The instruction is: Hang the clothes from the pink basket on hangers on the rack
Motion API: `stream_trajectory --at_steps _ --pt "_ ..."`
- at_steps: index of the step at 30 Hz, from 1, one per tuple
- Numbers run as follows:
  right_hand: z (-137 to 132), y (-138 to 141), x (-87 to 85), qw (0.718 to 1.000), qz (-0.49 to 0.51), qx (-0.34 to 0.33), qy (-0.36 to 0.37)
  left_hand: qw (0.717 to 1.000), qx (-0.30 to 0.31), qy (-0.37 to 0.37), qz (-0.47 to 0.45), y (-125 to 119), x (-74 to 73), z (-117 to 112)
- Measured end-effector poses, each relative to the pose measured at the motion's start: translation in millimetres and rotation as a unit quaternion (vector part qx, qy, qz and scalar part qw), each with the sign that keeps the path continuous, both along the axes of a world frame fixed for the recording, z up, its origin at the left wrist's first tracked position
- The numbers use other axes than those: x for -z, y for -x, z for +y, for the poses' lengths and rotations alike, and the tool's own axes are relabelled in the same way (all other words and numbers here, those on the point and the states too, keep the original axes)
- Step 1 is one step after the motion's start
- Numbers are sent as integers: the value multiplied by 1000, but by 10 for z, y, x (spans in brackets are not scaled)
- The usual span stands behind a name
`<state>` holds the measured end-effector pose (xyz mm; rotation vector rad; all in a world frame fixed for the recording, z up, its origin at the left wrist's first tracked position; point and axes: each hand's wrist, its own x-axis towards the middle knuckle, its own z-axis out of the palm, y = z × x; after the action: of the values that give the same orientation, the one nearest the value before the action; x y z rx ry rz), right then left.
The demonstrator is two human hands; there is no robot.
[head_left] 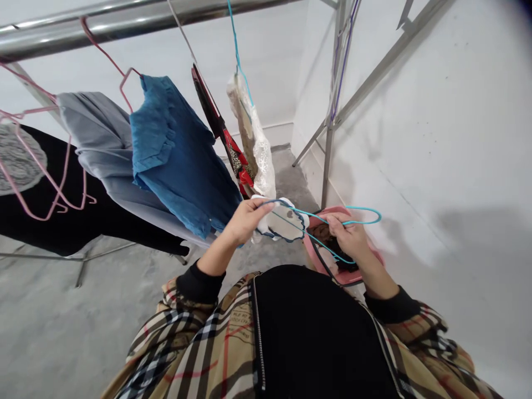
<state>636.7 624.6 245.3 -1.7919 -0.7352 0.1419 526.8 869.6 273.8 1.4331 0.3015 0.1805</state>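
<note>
In the head view, my left hand pinches the edge of a white garment with a dark blue scalloped neckline. A turquoise clothes hanger is gripped in my right hand. One end of the hanger reaches into the garment's opening, and its other arm slants down towards the basket. Most of the garment's body is hidden below the neckline. Just beyond my left hand hang a white lace garment and a blue blouse.
A pink basket with dark and light clothes stands on the floor below my right hand. Above runs a metal rail with grey, black and red clothes and several pink hangers. A metal stand leg and a white wall are at right.
</note>
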Motion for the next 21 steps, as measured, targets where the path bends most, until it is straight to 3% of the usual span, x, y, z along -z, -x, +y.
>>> stream_trajectory --at_steps 3,6,15,18,21 --pt "-103 -48 -146 995 -66 -50 63 982 4 185 39 -19 -72 133" --pt "-257 -89 -274 988 -92 -76 102 969 2 244 46 -7 -94 174" --pt "-735 -48 -543 991 -42 -57 115 975 -13 221 35 81 -139 131" --pt "-622 27 -527 986 -34 -86 136 980 5 196 33 93 -145 94" --pt "-287 160 -433 986 -44 -105 124 989 39 142 35 89 -110 -4"
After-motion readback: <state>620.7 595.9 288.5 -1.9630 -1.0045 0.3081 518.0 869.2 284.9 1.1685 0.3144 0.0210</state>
